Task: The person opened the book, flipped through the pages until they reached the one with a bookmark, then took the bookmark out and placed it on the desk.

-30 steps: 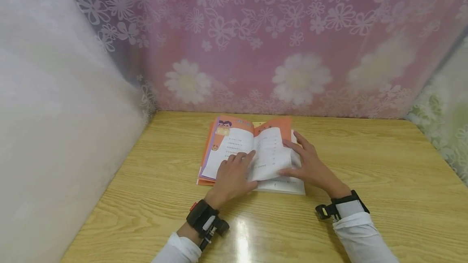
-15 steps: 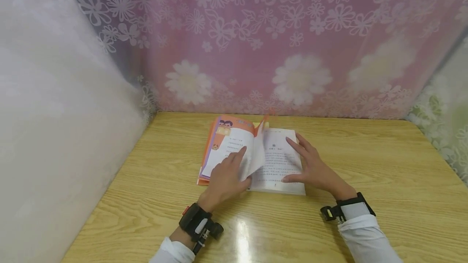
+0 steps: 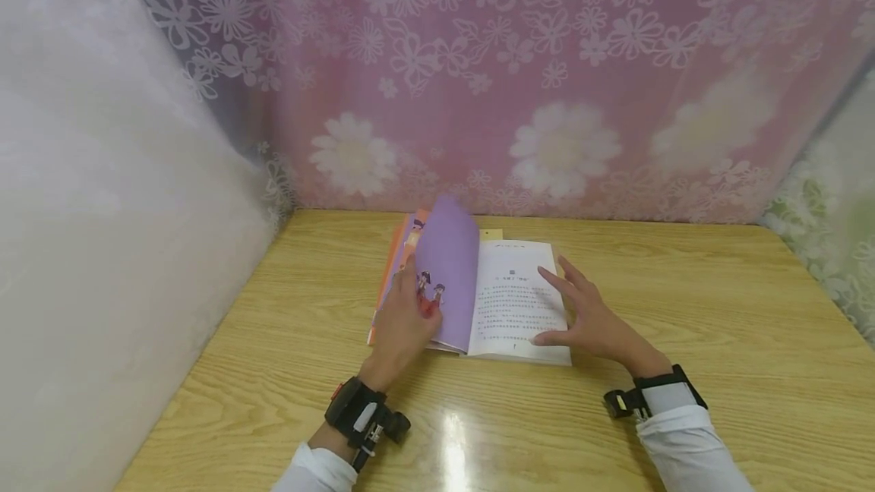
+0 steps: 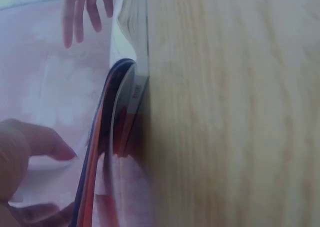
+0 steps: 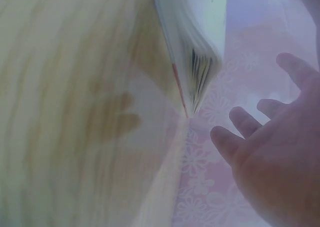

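Sleeves [image 3: 683, 443], white, on the near side of the book [image 3: 516, 302], which lies open. Left hand [image 3: 399, 325] is on its left half, fingers pretty straight against a lifted purple page [image 3: 454, 264]; left wrist cam catches that page's curve side-on. Right hand [image 3: 588, 317] is by its right edge, fingers spread. Head cam makes it look touching, right wrist cam shows a gap. Only the head view gets the yellow tab [image 3: 491, 234] past the book's far edge. Flowery curtain [image 3: 451, 89] behind.
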Available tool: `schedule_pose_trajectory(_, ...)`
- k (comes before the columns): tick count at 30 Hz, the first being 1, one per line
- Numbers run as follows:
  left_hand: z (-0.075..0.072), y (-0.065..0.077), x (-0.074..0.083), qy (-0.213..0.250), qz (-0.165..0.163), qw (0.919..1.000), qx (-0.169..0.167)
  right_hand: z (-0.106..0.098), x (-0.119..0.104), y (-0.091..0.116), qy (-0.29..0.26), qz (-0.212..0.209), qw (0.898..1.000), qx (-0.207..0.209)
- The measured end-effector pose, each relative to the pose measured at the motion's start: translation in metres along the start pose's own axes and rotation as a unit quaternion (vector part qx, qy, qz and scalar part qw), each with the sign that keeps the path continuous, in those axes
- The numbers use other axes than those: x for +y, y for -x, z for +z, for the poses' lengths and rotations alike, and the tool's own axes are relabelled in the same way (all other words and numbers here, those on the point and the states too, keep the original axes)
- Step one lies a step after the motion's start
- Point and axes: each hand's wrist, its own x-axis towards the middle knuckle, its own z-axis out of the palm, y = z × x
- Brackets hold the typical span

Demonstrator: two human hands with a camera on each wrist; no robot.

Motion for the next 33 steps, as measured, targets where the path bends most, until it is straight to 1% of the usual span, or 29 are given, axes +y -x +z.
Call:
schedule_pose_trajectory(3, 0.0, 0.0, -0.004, -0.003, -0.013, 0.9999, 0.003, 0.001, 0.004, 0.001, 0.004, 0.005, 1.0, -0.003)
schedule_pose_trajectory(5, 0.001, 0.001, -0.006, -0.016, -0.017, 0.9997, -0.006, 0.001, 0.006, 0.002, 0.006, 0.009, 1.0, -0.007)
schedule_pose_trajectory(8, 0.0, 0.003, -0.01, -0.05, -0.019, 0.9982, -0.028, 0.0, 0.008, 0.004, 0.01, 0.016, 1.0, -0.02)
schedule_pose_trajectory(11, 0.001, 0.004, -0.014, -0.074, -0.003, 0.9964, -0.041, 0.0, 0.01, 0.006, 0.013, 0.022, 0.999, -0.038)
schedule_pose_trajectory(14, 0.003, 0.004, -0.017, -0.06, 0.021, 0.9962, -0.059, 0.0, 0.014, 0.008, 0.016, 0.028, 0.998, -0.052)
schedule_pose_trajectory(17, 0.005, 0.003, -0.019, -0.032, 0.035, 0.9936, -0.102, 0.0, 0.016, 0.01, 0.021, 0.036, 0.997, -0.061)
schedule_pose_trajectory(20, 0.006, 0.002, -0.019, -0.01, 0.053, 0.9877, -0.147, -0.001, 0.018, 0.01, 0.025, 0.035, 0.997, -0.064)
schedule_pose_trajectory(22, 0.006, 0.003, -0.02, -0.008, 0.071, 0.9832, -0.168, -0.001, 0.018, 0.01, 0.027, 0.033, 0.997, -0.066)
schedule_pose_trajectory(24, 0.007, 0.003, -0.021, -0.015, 0.093, 0.9801, -0.175, -0.001, 0.018, 0.01, 0.031, 0.035, 0.996, -0.071)
schedule_pose_trajectory(26, 0.006, 0.004, -0.022, -0.028, 0.104, 0.9781, -0.178, -0.001, 0.02, 0.01, 0.037, 0.036, 0.996, -0.075)
schedule_pose_trajectory(31, 0.003, 0.006, -0.022, -0.052, 0.087, 0.9757, -0.194, -0.001, 0.023, 0.009, 0.051, 0.04, 0.994, -0.083)
schedule_pose_trajectory(33, 0.002, 0.006, -0.021, -0.057, 0.085, 0.9752, -0.196, -0.001, 0.023, 0.009, 0.052, 0.044, 0.994, -0.085)
